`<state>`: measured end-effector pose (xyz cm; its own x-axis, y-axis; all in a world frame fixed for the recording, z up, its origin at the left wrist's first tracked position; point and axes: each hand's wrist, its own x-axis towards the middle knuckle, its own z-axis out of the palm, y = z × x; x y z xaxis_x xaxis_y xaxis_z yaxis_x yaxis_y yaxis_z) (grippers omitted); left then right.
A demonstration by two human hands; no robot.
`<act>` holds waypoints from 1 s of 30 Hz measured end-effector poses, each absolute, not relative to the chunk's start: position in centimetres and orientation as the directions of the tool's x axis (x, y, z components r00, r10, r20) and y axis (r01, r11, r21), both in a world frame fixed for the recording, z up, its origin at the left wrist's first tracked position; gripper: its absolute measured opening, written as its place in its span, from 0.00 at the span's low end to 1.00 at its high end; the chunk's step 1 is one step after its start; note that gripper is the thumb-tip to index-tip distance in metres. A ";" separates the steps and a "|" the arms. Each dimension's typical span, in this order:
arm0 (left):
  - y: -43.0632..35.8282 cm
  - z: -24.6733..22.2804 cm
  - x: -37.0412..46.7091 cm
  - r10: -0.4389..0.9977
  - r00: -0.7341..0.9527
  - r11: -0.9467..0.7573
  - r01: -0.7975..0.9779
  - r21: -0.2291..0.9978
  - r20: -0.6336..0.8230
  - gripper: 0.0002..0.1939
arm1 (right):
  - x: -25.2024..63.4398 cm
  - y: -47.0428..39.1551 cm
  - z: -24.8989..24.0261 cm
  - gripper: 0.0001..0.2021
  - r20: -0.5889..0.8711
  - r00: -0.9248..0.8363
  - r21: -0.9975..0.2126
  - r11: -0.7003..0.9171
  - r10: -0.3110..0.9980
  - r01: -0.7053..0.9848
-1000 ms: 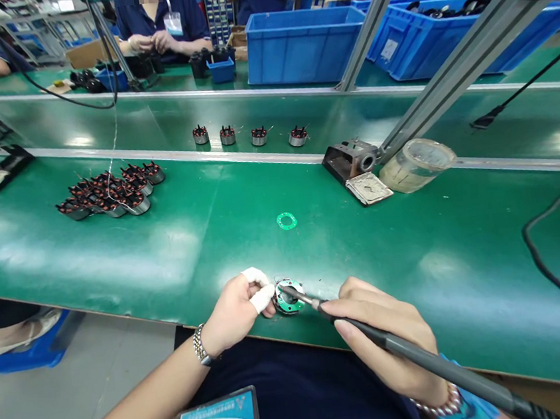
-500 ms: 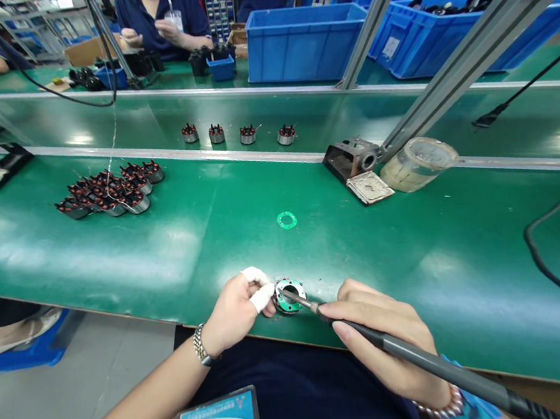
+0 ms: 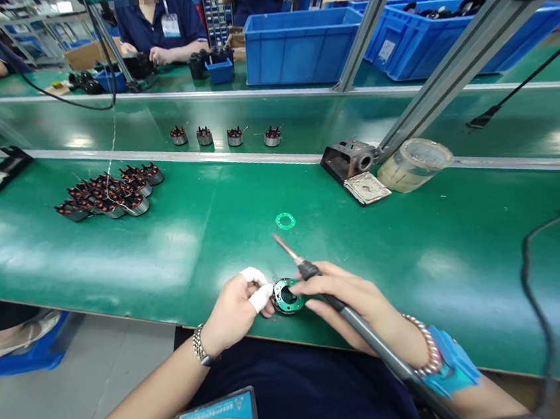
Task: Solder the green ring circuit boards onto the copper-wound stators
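My left hand (image 3: pixel 242 303), with white covers on its thumb and a finger, is closed on the left edge of a motor stator (image 3: pixel 289 307). A green ring-shaped circuit board sits on top of the stator, which rests at the table's near edge. In my right hand (image 3: pixel 360 301) is a soldering iron (image 3: pixel 308 270), its tip pointing up and to the left, above the table and apart from the stator. My right fingertips reach the stator's right side; whether they touch it I cannot tell. A loose green ring board (image 3: pixel 285 221) lies farther back.
Many wound stators (image 3: pixel 108 194) are bunched at the left, and several more (image 3: pixel 235 136) stand in a row behind the rail. At the right are a soldering iron stand (image 3: pixel 349 159), its sponge (image 3: pixel 366 188) and a cloudy tub (image 3: pixel 415 165). The iron's cable (image 3: pixel 531 290) hangs at the far right.
The soldering iron's tip has lifted off the stator's board and swung up and away. My right hand has moved left, its fingers now at the stator. My left hand has stayed put.
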<state>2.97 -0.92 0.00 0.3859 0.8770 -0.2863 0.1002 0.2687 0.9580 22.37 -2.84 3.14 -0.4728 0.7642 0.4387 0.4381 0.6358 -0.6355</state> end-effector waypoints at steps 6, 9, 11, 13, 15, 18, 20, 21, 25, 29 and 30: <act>-0.8 0.0 2.8 0.877 0.383 0.275 0.094 0.957 -0.290 0.10 | 22.0 -1.1 3.2 0.17 0.269 -0.681 -0.582 0.678 0.681 0.448; -1.1 -0.2 2.1 0.878 0.363 0.285 0.122 0.951 -0.310 0.08 | 22.0 -1.4 3.0 0.17 0.275 -0.648 -0.556 0.667 0.710 0.496; -1.5 -0.3 1.7 0.885 0.352 0.258 0.175 0.950 -0.305 0.07 | 22.0 -1.9 2.6 0.17 0.310 -0.592 -0.541 0.650 0.744 0.534; -1.9 -0.1 1.5 0.891 0.354 0.218 0.218 0.951 -0.285 0.07 | 21.8 -2.6 2.0 0.16 0.365 -0.517 -0.527 0.629 0.774 0.571; -2.1 0.2 1.6 0.890 0.362 0.211 0.208 0.955 -0.276 0.06 | 21.5 -3.2 1.5 0.15 0.417 -0.441 -0.515 0.606 0.795 0.606; -2.0 0.6 2.1 0.879 0.375 0.271 0.114 0.956 -0.294 0.05 | 21.0 -3.9 1.1 0.13 0.461 -0.357 -0.501 0.571 0.812 0.651; -1.6 0.7 2.5 0.857 0.394 0.339 0.052 0.939 -0.331 0.06 | 20.7 -4.1 1.0 0.14 0.471 -0.332 -0.500 0.557 0.817 0.663; -1.3 0.7 2.7 0.843 0.404 0.375 0.034 0.926 -0.356 0.07 | 20.6 -4.1 1.0 0.14 0.475 -0.323 -0.505 0.554 0.819 0.662; -0.6 0.4 3.1 0.807 0.423 0.455 0.003 0.891 -0.413 0.09 | 20.4 -3.5 1.1 0.13 0.514 -0.314 -0.556 0.589 0.798 0.587; -0.4 0.3 3.3 0.817 0.415 0.449 -0.024 0.893 -0.400 0.10 | 20.0 -2.7 0.8 0.13 0.551 -0.377 -0.552 0.664 0.745 0.505; -0.5 0.3 3.2 0.816 0.415 0.450 -0.023 0.893 -0.401 0.11 | 19.9 -2.6 0.7 0.13 0.550 -0.397 -0.543 0.675 0.735 0.499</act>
<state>3.24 -0.47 0.31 0.4152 0.8165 -0.4011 -0.0231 0.4503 0.8926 19.88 -2.64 0.67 -0.3968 0.7351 0.5498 0.4992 0.6754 -0.5428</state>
